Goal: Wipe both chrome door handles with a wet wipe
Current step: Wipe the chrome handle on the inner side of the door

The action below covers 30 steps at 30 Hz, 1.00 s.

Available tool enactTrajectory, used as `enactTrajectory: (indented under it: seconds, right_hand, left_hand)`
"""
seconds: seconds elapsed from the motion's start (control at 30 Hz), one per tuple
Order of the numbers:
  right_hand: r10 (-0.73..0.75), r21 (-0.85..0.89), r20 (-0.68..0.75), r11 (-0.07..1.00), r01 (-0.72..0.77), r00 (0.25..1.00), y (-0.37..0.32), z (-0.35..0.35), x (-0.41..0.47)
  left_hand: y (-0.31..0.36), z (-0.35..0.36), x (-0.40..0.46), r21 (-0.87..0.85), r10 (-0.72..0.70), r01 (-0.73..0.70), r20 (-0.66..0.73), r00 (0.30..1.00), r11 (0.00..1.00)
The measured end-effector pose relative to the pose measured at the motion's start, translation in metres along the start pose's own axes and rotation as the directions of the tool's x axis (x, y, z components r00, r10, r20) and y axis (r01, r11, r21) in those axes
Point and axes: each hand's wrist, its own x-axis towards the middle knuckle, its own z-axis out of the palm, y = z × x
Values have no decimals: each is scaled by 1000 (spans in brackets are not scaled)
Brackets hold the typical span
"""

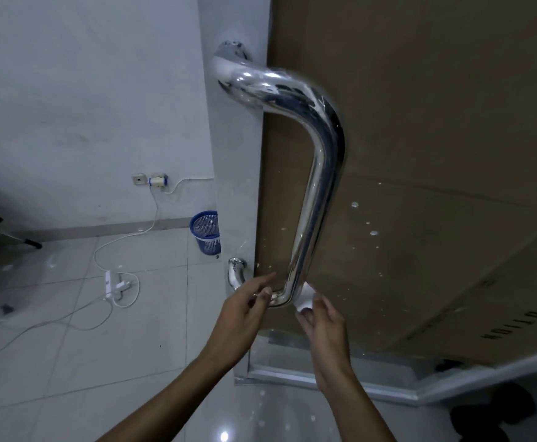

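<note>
Right hand [323, 317] pinches a white wipe [305, 298] between thumb and fingers, pressing it against the outer side of the lower bend of the handle [316, 186]; its forearm rises from the bottom edge, the wrist nearly straight. Left hand [244, 309] is on the other side of that bend, fingers loosely extended and holding nothing, the fingertips close to the bar where it curves back toward the door [238, 154]; whether they touch it cannot be told. One handle shows in full, a chrome bar running down from an upper mount to the bend at the hands, with streaks on its upper curve. Just left of the bend, a second chrome piece [235, 272] shows beyond the glass, only its lower mount visible. Right of the handle, brown cardboard [436, 154] covers the door, dotted with pale specks. Left of the handle, one blue basket [206, 232] stands on the tiled floor [69, 346] by the wall; nothing can be seen in it. Farther left, one white power strip [109, 283] lies on the floor with a plug in it, its cable running up to a wall socket [158, 180]. At the far left, a tripod leg [15, 239] shows.
</note>
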Motion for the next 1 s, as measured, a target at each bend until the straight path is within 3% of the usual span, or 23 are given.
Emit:
enactTrajectory:
  seconds: [0.1, 0.2, 0.3, 0.4, 0.57, 0.67, 0.8, 1.0]
  right_hand:
    - [-40, -14, 18, 999, 41, 999, 3, 15, -9]
    - [-264, -89, -35, 961, 260, 964, -1, 22, -22]
    - [-424, -146, 8, 896, 420, 906, -11, 23, -26]
    - [-427, -162, 35, 890, 427, 903, -7, 22, -19]
    - [-252, -128, 33, 959, 254, 967, 26, 12, -6]
    - [-290, -125, -4, 950, 287, 957, 19, 15, -10]
    - [-527, -150, -23, 842, 519, 849, -22, 29, -19]
    - [-849, -247, 50, 500, 830, 526, -38, 34, -16]
  left_hand:
    - [0, -1, 5, -5, 1, -1, 25, 1000, 1000]
    - [3, -2, 7, -32, 12, -10, 46, 999, 999]
    - [6, -2, 8, -42, 17, -14, 53, 998, 999]
    - [6, 0, 9, -45, 17, -13, 75, 997, 999]
    - [6, 1, 11, -55, -11, 16, 86, 996, 998]
    - [7, 0, 11, -73, -15, 22, 91, 996, 997]
    - [13, -2, 11, -109, -38, 47, 88, 995, 993]
    - [14, -3, 13, -134, -56, 71, 107, 993, 988]
